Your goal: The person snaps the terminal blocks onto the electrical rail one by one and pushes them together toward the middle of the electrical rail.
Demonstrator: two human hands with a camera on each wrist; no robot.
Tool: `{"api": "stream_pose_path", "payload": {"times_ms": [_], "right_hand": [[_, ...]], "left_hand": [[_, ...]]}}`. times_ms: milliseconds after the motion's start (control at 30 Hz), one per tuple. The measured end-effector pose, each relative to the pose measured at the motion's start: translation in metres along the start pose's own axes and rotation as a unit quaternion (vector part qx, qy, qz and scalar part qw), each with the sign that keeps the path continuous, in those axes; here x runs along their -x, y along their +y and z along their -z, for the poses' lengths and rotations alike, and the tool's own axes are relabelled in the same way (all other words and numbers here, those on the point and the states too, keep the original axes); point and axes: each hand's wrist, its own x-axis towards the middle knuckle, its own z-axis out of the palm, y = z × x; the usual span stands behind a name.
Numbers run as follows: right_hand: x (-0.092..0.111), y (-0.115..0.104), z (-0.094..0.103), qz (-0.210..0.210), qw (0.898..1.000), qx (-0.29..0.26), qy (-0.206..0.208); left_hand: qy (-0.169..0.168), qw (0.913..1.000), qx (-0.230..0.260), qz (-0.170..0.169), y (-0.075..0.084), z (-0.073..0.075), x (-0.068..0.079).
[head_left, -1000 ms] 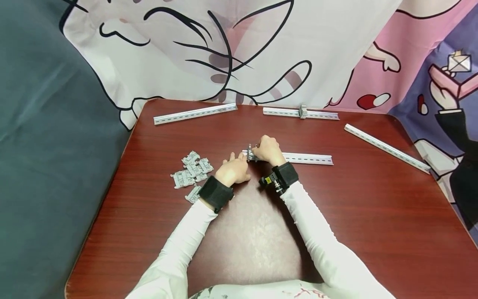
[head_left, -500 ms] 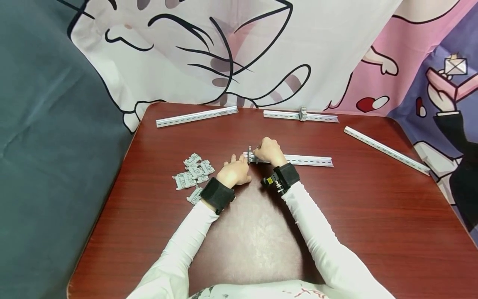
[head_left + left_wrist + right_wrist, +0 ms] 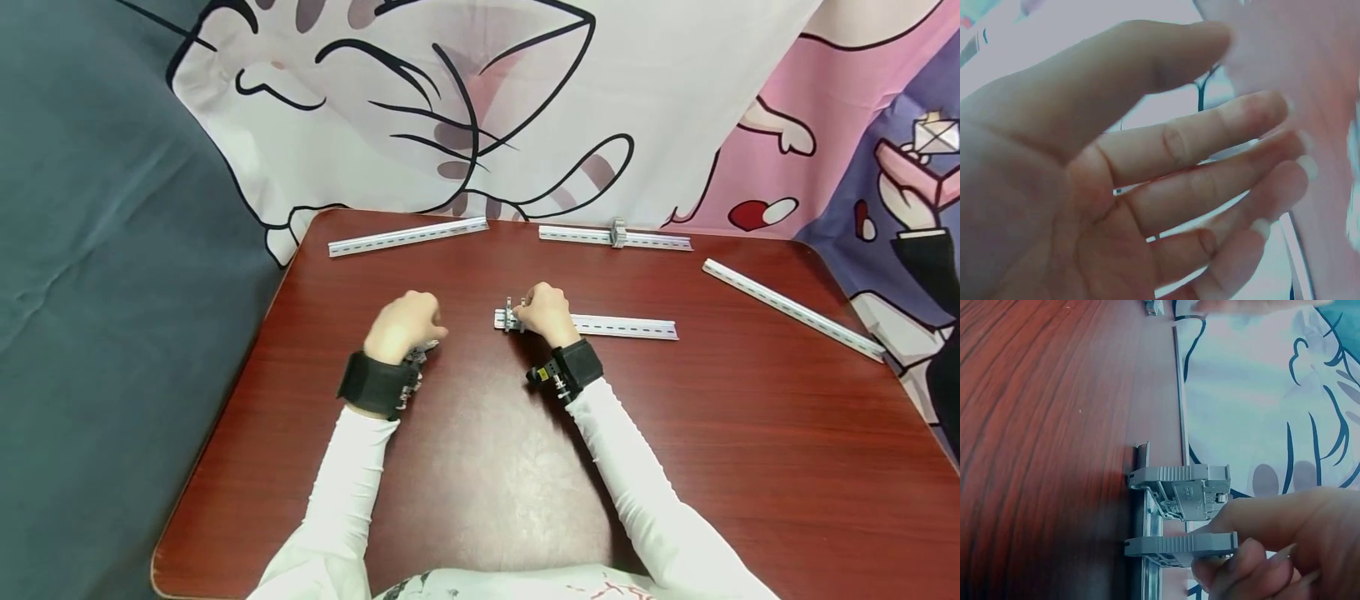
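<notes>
My right hand [image 3: 546, 315] pinches the nearer of two grey terminal blocks [image 3: 1179, 547] that stand side by side on a slotted metal DIN rail [image 3: 626, 327]. The other terminal block [image 3: 1188, 487] sits just beyond it, towards the rail's left end. My left hand [image 3: 405, 325] is over the loose pile to the left, its fingers loosely bent. No object shows between those fingers [image 3: 1197, 147] in the left wrist view. Most of the pile is hidden under this hand and wrist strap; one grey terminal block [image 3: 430, 345] peeks out beside the thumb.
Along the table's back edge lie a bare DIN rail [image 3: 408, 237] and another rail [image 3: 573, 235] carrying one grey block [image 3: 618, 234]. A further rail [image 3: 795, 309] slants across the right side. A printed curtain [image 3: 555, 100] hangs behind the table [image 3: 750, 433].
My left hand has left the rail's left end and moved left over the pile of terminal blocks. The right hand stays at its block; the head view has shifted slightly.
</notes>
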Motion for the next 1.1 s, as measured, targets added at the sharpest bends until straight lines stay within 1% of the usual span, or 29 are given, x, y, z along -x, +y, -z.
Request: {"api": "stream_pose_path", "payload": {"times_ms": [67, 133, 200, 300, 400, 533, 667, 800, 900, 967, 1033, 1100], "right_hand": [[0.000, 0.002, 0.002, 0.002, 1.000, 0.002, -0.002], [0.001, 0.004, 0.004, 0.007, 1.000, 0.006, -0.003], [0.002, 0.007, 0.007, 0.014, 1.000, 0.005, 0.000], [0.006, 0.009, 0.012, 0.026, 1.000, -0.006, -0.002], [0.009, 0.011, 0.020, 0.036, 0.999, -0.021, -0.007], [0.012, 0.014, 0.035, 0.034, 0.999, -0.035, -0.013], [0.015, 0.018, 0.051, 0.035, 0.998, -0.041, -0.016], [0.018, 0.019, 0.061, 0.052, 0.996, -0.056, -0.041], [0.021, 0.017, 0.062, 0.064, 0.993, -0.075, -0.071], [0.022, 0.013, 0.060, 0.072, 0.989, -0.085, -0.095], [0.023, 0.009, 0.054, 0.075, 0.985, -0.101, -0.118], [0.024, 0.004, 0.048, 0.079, 0.982, -0.106, -0.137]], "left_hand": [[0.012, 0.9997, 0.004, 0.022, -0.011, 0.006, 0.004], [0.004, 0.9992, 0.003, 0.041, -0.018, 0.007, 0.005], [-0.018, 0.9980, -0.005, 0.061, -0.022, 0.005, 0.004], [-0.057, 0.9943, -0.025, 0.087, -0.021, -0.003, -0.002], [-0.075, 0.9919, -0.042, 0.093, -0.019, -0.010, -0.008], [-0.064, 0.9935, -0.052, 0.079, -0.021, -0.016, -0.014], [-0.039, 0.9966, -0.048, 0.055, -0.024, -0.017, -0.017], [-0.009, 0.9999, -0.010, 0.010, -0.021, -0.015, -0.018], [0.004, 0.9994, 0.015, -0.030, -0.012, -0.016, -0.019], [0.010, 0.9984, 0.019, -0.052, -0.006, -0.018, -0.021], [0.011, 0.9977, 0.016, -0.065, 0.000, -0.021, -0.024], [0.016, 0.9966, 0.015, -0.079, 0.004, -0.025, -0.027]]}}
